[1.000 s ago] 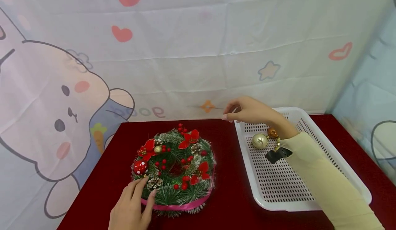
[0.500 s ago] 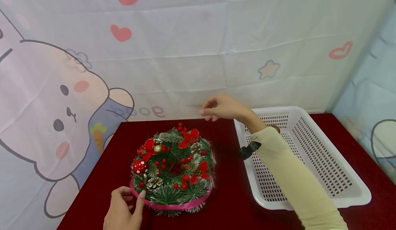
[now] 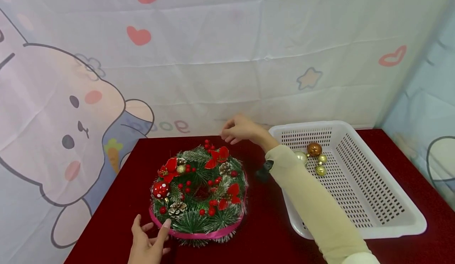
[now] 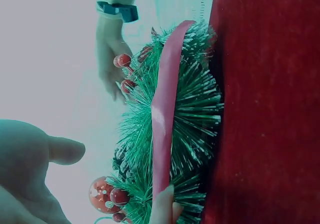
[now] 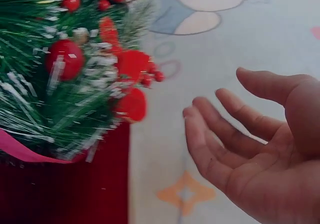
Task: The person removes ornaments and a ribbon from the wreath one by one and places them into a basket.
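Note:
A round green Christmas wreath (image 3: 192, 224) lies on the table, decked with red flowers, red berries, pine cones and a red dotted ball (image 3: 160, 190). Pink ribbon (image 3: 213, 234) runs round its side. At the near left edge is my left hand (image 3: 147, 242), fingers spread; in the left wrist view a fingertip (image 4: 162, 206) overlaps the ribbon. My right hand (image 3: 243, 130) hovers beyond the wreath's far right edge, close to the red berries. The right wrist view shows that hand (image 5: 250, 154) with loosely bent fingers and nothing in them.
A white perforated basket (image 3: 391, 232) stands at the right, partly behind the right sleeve (image 3: 313, 201). Inside are a copper ball (image 3: 314, 149), a pale gold ball (image 3: 301, 157) and small gold balls (image 3: 321, 170). A printed cloth (image 3: 227, 58) hangs behind the dark red table (image 3: 103, 224).
My right hand has moved left from the basket to the wreath's far side, uncovering the balls. My left hand has drawn back off the wreath's top to its near left edge.

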A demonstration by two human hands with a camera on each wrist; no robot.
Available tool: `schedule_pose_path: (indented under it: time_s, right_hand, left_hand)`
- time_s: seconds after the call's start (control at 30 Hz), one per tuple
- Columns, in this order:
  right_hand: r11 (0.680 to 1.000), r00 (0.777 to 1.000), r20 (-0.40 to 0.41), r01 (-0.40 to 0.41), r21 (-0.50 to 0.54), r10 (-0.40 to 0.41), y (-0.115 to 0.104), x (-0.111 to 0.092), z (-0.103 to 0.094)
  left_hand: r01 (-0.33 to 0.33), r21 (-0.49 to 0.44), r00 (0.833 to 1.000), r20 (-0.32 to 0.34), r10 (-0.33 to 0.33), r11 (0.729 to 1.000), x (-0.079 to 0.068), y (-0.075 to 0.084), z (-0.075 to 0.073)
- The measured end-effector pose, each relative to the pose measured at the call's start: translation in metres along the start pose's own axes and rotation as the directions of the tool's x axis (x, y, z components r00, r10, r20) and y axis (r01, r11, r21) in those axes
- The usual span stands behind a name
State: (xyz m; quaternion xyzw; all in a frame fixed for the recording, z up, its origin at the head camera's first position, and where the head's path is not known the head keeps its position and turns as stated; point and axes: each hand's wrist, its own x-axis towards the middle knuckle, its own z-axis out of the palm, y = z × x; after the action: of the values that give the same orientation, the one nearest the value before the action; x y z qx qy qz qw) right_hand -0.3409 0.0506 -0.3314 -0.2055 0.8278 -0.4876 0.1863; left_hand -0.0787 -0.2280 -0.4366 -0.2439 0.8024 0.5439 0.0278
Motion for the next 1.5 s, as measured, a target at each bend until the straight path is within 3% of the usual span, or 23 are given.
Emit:
schedule_pose_path:
  time_s: [0.2,0.37,0.47,0.6,0.87,1.07,1.2,1.5]
  right_hand:
    - [0.993,0.995,0.009,-0.096,-0.066,0.097,0.014,0.005,0.014]
    - [0.953,0.989,0.062,-0.111,-0.281,0.134,0.027,0.007,0.024]
    - [0.929,0.982,0.109,-0.107,-0.354,0.154,0.033,0.01,0.031]
    - [0.938,0.973,0.148,-0.121,-0.325,0.177,0.038,0.013,0.036]
    - [0.951,0.973,0.143,-0.139,-0.277,0.184,0.043,0.012,0.04]
    - [0.95,0.971,0.138,-0.151,-0.272,0.193,0.043,0.008,0.04]
    - [0.962,0.971,0.134,-0.166,-0.216,0.197,0.042,0.004,0.04]
    - [0.97,0.975,0.067,-0.201,-0.138,0.211,0.033,-0.014,0.047]
  left_hand:
    - [0.06,-0.096,0.993,0.106,-0.049,0.994,0.001,0.003,0.001]
    - [0.093,-0.158,0.981,0.185,-0.063,0.983,0.0,0.006,0.004]
    - [0.108,-0.158,0.975,0.208,-0.074,0.982,0.0,0.008,0.004]
    - [0.112,-0.131,0.972,0.222,-0.081,0.985,0.003,0.012,0.005]
    - [0.105,-0.126,0.967,0.243,-0.072,0.986,0.008,0.014,0.009]
    - [0.082,-0.107,0.97,0.236,-0.055,0.991,0.014,0.017,0.011]
    - [0.06,-0.105,0.974,0.222,-0.035,0.993,0.016,0.021,0.012]
    - [-0.022,0.052,0.98,0.199,0.011,0.998,0.027,0.026,-0.003]
